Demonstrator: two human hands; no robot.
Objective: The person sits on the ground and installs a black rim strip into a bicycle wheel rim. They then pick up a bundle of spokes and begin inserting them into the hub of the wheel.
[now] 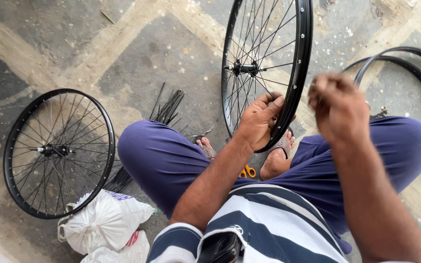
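Head view: an upright black spoked wheel (269, 68) is stood on the floor (137, 58) between the seated person's knees, its lower rim just in front of the sandalled feet (276, 153). The rim's near edge is gripped by the left hand (259, 119), fingers curled round it and thumb laid along the outer side, approx. at the wheel's lower right quarter. The right hand (337, 104) is raised just beside the rim to the right, not touching it as far as can be seen; fingers are bunched together, but the hand is blurred, so whether sth. small is pinched there cannot be told.

A second spoked wheel (59, 153) is laid flat on the floor at left, well apart from the hands. Loose black spokes (169, 107) are scattered on the floor behind the left knee. Two bare black rims (415, 78) are laid at far right, partly hidden by the right knee. White bags (105, 221) are seen at lower left, touching the flat wheel's edge. An orange-handled tool (247, 171) is glimpsed under the legs, near the feet.
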